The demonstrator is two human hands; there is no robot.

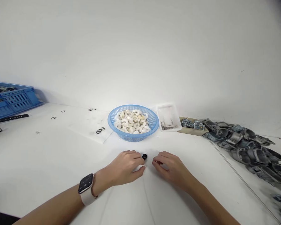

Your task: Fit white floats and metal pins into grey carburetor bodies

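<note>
My left hand (128,166) is at the front middle of the white table, its fingers curled and the thumb a little apart from them. At its fingertips is a small black round part (144,157) with a hole in it, seemingly gripped by the curled fingers. A bright white patch shows between thumb and forefinger; what it is I cannot make out. Just to the right, my right hand (166,165) has its thumb and forefinger drawn together in a pinch. Whether something tiny is between those tips is hidden. A small gap separates the two hands.
Behind the hands stands a blue basket (132,137) of white ring-shaped pieces. Beside it are a white tray (165,111) with metal pins and a cardboard box (194,132) of metal parts. Grey metal castings (245,147) are piled right. Black rings (100,130) and a blue crate (16,101) are left.
</note>
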